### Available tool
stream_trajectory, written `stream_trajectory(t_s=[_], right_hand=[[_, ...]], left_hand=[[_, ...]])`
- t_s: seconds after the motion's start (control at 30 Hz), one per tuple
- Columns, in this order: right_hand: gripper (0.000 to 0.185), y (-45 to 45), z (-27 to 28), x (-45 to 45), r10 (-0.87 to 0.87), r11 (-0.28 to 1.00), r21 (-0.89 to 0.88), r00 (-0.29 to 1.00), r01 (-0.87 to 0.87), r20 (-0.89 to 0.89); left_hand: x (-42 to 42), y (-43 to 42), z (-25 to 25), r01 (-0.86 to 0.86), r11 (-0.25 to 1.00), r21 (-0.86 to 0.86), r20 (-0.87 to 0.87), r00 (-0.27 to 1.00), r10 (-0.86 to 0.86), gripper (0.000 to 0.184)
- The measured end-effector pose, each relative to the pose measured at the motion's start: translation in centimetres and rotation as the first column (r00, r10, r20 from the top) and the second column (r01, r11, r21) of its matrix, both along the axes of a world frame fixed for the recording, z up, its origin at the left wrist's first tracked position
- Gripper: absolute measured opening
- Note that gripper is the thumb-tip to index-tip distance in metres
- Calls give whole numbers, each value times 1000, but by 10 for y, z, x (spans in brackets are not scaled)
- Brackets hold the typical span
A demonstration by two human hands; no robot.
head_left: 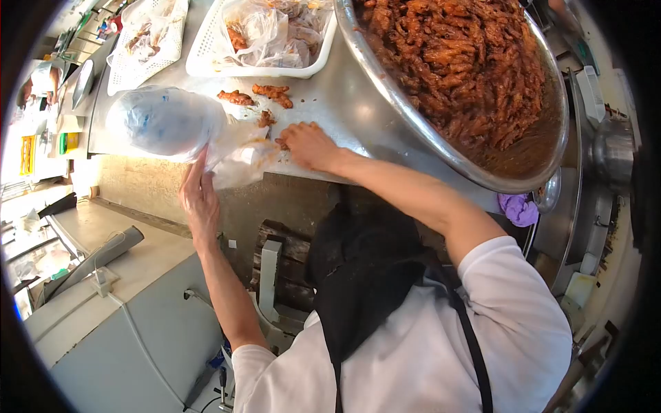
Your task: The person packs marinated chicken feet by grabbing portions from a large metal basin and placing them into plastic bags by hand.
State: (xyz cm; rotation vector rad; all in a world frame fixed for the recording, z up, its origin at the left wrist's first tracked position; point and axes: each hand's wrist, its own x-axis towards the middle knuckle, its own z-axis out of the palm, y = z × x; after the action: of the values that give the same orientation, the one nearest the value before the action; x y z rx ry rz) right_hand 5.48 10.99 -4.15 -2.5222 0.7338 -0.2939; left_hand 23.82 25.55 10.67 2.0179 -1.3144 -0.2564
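Note:
My left hand (200,196) is at the near edge of the metal table, its fingers pinching the edge of a thin clear plastic bag (237,162). Just beyond it lies a rounded bundle of clear plastic with blue marks (165,120). My right hand (310,146) rests low over the table with curled fingers; a small brown bit shows at the fingertips, too small to name. Close by lie loose reddish-brown chicken feet (274,95), another one (236,98) and a smaller piece (266,119).
A large metal basin (451,162) full of sauced chicken feet (461,69) stands at the right. White plastic baskets (265,71) (127,84) with bagged pieces sit at the back left. A purple cloth-like item (518,210) lies by the basin. A grey-white counter (131,330) is at lower left.

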Motion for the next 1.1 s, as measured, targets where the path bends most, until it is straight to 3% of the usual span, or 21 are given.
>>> stream_trajectory(t_s=[0.07, 0.1, 0.17, 0.2, 0.23, 0.3, 0.33, 0.43, 0.47, 0.57, 0.6, 0.7, 0.73, 0.83, 0.87, 0.97, 1.1], right_hand=[[23, -16, 26, -9, -184, 960, 217, 983, 174, 25], [23, -25, 25, -6, -121, 979, 177, 990, 106, 78], [22, -45, 22, 3, 5, 996, 88, 984, -21, 178], [19, -47, 18, 14, 155, 986, -101, 952, -133, 264], [19, -47, 21, 27, 279, 956, -170, 917, -238, 286], [19, -47, 22, 54, 513, 849, -313, 803, -425, 303], [21, -46, 13, 61, 548, 801, -384, 820, -459, 165], [27, -48, 5, 66, 459, 866, -216, 889, -450, -14], [34, -52, 4, 70, 373, 909, -179, 926, -376, -53], [36, -61, 24, 90, 30, 993, -117, 969, -1, 244], [32, -64, 34, 103, -19, 990, -134, 979, 47, 204], [27, -75, 33, 148, 48, 963, -269, 995, -21, 92], [22, -82, 7, 173, 71, 919, -394, 994, -34, 80], [22, -78, 5, 195, 86, 947, -315, 995, -65, 53], [23, -84, 5, 194, 170, 956, -256, 982, -144, 84], [24, -84, 16, 185, 100, 992, -70, 995, -102, -25], [28, -67, 43, 116, -67, 996, -63, 997, 69, 42]], left_hand=[[11, 14, 1, -31, 999, 41, 98, 995, 27, 37], [15, 20, 1, -50, 997, 60, 148, 988, 41, 36], [9, 26, -4, -71, 996, 59, -46, 996, 73, 35], [6, 27, -8, -78, 995, 58, -143, 986, 86, 34], [6, 29, -12, -73, 995, 62, -189, 979, 83, 34], [6, 32, -16, -60, 996, 69, -277, 958, 77, 35], [2, 34, -12, -86, 993, 75, -310, 945, 106, 34], [1, 47, -2, -102, 994, -48, -331, 940, 81, 31], [2, 54, -2, -158, 987, -33, -357, 924, 136, 29], [6, 67, -6, -307, 952, 11, -467, 840, 277, 24], [4, 67, -11, -341, 940, 22, -528, 794, 300, 22], [-9, 53, -15, -366, 931, 5, -624, 726, 289, 20], [-14, 47, -14, -362, 932, 2, -620, 731, 285, 20], [-27, 34, -3, -368, 930, -15, -623, 731, 279, 21], [-30, 31, 0, -368, 929, -22, -603, 746, 282, 22], [-26, 35, -7, -352, 935, -49, -595, 762, 256, 25], [-17, 49, -19, -375, 927, -13, -643, 713, 279, 27]])
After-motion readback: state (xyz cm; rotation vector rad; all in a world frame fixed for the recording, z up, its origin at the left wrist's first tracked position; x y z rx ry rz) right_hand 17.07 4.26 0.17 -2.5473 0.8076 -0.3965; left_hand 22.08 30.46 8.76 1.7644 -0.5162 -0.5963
